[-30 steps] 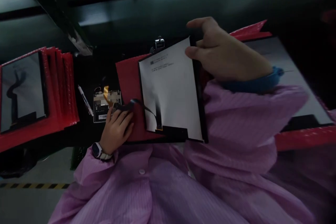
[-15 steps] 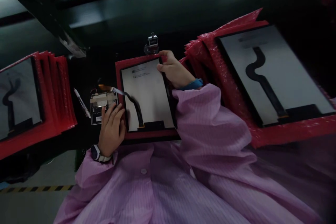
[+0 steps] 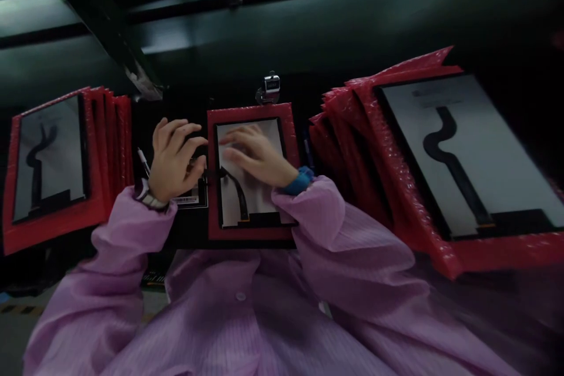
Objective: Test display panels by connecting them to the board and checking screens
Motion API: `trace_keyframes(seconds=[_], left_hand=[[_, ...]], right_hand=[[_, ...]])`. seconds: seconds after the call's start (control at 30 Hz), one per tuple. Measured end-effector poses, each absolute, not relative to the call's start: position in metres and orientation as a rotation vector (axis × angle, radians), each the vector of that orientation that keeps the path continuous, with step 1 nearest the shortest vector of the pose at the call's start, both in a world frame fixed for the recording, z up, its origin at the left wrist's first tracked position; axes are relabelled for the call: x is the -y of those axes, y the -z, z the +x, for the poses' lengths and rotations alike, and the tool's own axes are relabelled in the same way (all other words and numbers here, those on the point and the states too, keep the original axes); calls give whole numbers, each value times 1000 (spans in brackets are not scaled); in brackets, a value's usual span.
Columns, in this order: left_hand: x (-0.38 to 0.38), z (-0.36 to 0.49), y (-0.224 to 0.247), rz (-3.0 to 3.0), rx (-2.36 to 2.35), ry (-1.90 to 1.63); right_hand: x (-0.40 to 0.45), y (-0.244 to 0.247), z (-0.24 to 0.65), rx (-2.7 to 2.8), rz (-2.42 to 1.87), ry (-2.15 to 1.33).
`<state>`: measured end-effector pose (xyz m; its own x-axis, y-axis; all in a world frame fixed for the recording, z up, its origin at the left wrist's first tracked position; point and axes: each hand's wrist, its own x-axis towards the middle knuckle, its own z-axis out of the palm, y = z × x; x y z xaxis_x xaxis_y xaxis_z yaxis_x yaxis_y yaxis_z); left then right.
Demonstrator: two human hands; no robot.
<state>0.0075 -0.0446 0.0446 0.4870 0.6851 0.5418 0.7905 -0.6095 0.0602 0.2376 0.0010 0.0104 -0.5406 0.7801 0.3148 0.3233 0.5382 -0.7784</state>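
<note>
In front of me a display panel lies backing side up on a red bubble-wrap sleeve. A black ribbon cable curves up from its lower edge to the left, where its far end is hidden. My right hand is above the panel, fingers stretched to the left and slightly blurred, thumb apart. Left of the panel, my left hand hovers over a small circuit board in a case, covering most of it. Its fingers are bent and spread, with nothing visible in them.
To the left stands a stack of red sleeves with a display panel on top. A larger stack with another panel leans at the right. A metal tally counter sits behind the middle sleeve. A white pen lies left.
My right hand has left the panel's upper right corner and moved left over its middle. My left hand has risen farther up over the circuit board. The view has shifted slightly.
</note>
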Motion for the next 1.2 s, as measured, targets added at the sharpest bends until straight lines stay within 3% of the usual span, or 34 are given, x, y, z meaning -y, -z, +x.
trace_keyframes(seconds=[0.13, 0.43, 0.73, 1.2], left_hand=[[25, 9, -19, -2634, 1246, 764], [32, 3, -20, -2887, 1381, 849], [35, 10, -18, -2979, 1232, 899], [36, 16, -14, -3011, 1306, 852]], right_hand=[[8, 0, 227, 2136, -678, -1151], [10, -3, 235, 2093, -666, -1240], [20, 2, 223, 2130, -681, -1029], [21, 6, 220, 2103, -722, -1030]])
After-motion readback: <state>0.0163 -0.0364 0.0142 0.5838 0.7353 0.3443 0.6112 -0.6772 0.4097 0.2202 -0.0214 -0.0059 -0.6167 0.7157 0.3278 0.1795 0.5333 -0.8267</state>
